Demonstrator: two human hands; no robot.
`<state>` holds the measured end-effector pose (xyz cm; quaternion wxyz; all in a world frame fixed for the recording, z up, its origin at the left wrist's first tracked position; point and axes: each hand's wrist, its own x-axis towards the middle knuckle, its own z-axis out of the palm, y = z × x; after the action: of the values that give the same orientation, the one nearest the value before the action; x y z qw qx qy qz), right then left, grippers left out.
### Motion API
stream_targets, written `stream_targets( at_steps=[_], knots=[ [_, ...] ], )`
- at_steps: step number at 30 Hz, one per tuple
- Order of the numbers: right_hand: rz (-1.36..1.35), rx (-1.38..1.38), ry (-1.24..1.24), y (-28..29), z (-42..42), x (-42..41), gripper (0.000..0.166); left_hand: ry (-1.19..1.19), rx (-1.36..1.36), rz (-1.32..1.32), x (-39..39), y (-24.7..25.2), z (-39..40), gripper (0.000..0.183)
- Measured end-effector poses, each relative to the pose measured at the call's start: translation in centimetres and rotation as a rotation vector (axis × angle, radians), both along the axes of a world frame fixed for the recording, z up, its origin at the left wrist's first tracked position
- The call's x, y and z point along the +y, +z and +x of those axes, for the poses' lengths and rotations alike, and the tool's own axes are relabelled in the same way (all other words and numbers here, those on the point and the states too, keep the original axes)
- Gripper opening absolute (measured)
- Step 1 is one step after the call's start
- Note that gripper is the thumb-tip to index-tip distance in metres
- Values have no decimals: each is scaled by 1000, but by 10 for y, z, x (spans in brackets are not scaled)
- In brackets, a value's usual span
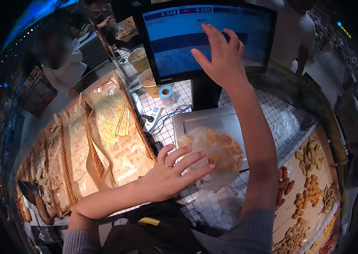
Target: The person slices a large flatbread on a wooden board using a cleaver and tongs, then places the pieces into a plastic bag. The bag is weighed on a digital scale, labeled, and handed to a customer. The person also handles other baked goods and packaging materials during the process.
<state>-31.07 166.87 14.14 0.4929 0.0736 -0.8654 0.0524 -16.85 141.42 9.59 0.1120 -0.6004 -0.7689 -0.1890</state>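
My right hand (221, 58) is raised in front of the touchscreen monitor (163, 35), its fingers spread and empty; I cannot tell if a fingertip touches the glass. The screen shows numbers and an on-screen keyboard. Below it, a clear plastic bag of orange-yellow food (226, 149) rests on a metal scale platform (209, 116). My left hand (179, 173), with a ring on one finger, hovers over or lightly touches the bag's near left side, fingers apart and not closed on it.
Lined wicker baskets of flatbreads (118, 120) stand at the left. A power strip (153, 117), label roll (165, 92) and tub of sticks (148, 79) sit left of the monitor stand. Food trays (312, 158) lie right. Several people stand beyond the counter.
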Motion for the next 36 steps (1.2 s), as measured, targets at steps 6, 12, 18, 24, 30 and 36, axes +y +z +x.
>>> stream_targets(
  at_steps=[6, 12, 18, 24, 30, 36],
  knots=[
    [-206, 0, 107, -29, 80, 11, 45, 112, 20, -47, -38, 0, -3, 67],
    [-655, -711, -696, -162, 220, 153, 33, 123, 23, 13, -48, 11, -18, 63],
    [-598, -1201, -625, -261, 296, 136, 71, -74, 208, -140, -1, 15, -5, 73],
    [-674, -997, -552, -305, 302, 121, 67, -149, 374, -233, 37, 11, 4, 55],
    [-529, -820, -642, -325, 298, 123, 24, -26, 211, -187, 24, 3, -9, 30],
    [-1526, -391, -314, -257, 290, 102, 14, 195, -93, 48, -21, -15, -35, 33]
  ],
)
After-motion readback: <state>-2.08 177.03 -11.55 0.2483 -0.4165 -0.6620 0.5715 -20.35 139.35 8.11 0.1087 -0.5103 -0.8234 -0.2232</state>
